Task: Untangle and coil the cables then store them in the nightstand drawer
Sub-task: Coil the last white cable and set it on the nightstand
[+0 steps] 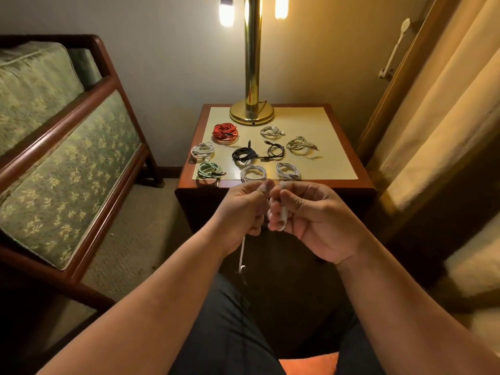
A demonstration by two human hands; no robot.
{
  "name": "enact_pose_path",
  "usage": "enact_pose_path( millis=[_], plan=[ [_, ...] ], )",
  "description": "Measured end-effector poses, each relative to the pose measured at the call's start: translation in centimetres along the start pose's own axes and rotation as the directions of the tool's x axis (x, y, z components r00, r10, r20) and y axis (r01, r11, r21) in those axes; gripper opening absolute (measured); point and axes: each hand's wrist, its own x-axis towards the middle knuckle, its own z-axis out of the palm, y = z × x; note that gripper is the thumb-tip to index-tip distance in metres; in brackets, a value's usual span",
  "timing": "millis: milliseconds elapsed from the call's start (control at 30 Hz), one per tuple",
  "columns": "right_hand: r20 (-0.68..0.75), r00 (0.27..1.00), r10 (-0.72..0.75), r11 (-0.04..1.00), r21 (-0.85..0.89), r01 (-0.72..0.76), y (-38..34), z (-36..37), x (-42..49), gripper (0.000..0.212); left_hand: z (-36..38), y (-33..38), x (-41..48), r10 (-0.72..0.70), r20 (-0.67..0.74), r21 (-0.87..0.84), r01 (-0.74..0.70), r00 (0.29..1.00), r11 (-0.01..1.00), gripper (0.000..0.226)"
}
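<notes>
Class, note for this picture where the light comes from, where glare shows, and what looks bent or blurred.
Head view: two lamp bulbs give warm light and blow out to glare; a bright streak runs down the brass post; the wide lens slants the curtain; the white cable is blurred at its hanging end.

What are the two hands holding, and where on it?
One white cable: the right hand grips a bunched part, the left hand pinches the strand beside it; the tail hangs below.

Nine coiled cables [244, 154], one further white cable [242, 250], one nightstand [361, 184], one lamp [253, 63].
</notes>
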Motion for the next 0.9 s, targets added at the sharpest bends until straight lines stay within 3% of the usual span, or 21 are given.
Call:
enact_pose_path(
  millis=[100, 233, 333, 433, 667, 900],
  plan=[
    [-0.092, 0.989, -0.115, 0.991, 0.063, 0.121, -1.2, 0.0, 0.5, 0.020, 1.5, -0.3, -0.2, -0.045, -0.018, 0.087, 0.046, 0.999, 0.995, 0.031],
    [-0.262, 0.937, -0.229, 0.971, 0.009, 0.240, -2.6, -0.1, 1.6, 0.018, 3.1, -0.2, -0.5, 0.020, -0.016, 0.205, -0.017, 1.000, 0.979, 0.038],
    [-0.354, 0.895, -0.272, 0.962, -0.127, 0.242, -2.8, -0.7, 2.5, 0.015, 3.3, -0.1, -0.8, 0.070, -0.015, 0.278, -0.063, 0.997, 0.959, 0.037],
    [-0.359, 0.880, -0.312, 0.921, -0.343, 0.186, -2.2, -1.3, 3.0, 0.016, 2.9, 0.3, -0.9, 0.078, -0.005, 0.261, -0.074, 0.997, 0.963, 0.032],
    [-0.278, 0.946, -0.166, 0.850, -0.526, -0.005, -0.5, -2.6, 2.7, 0.019, 1.2, 2.5, -1.5, 0.071, 0.019, 0.015, -0.071, 0.997, 0.997, 0.029],
    [-0.163, 0.987, 0.020, 0.915, -0.395, -0.083, 0.8, -1.4, 1.7, 0.029, -0.3, 2.6, -1.2, 0.133, -0.018, -0.075, -0.134, 0.991, 0.988, 0.033]
  ],
)
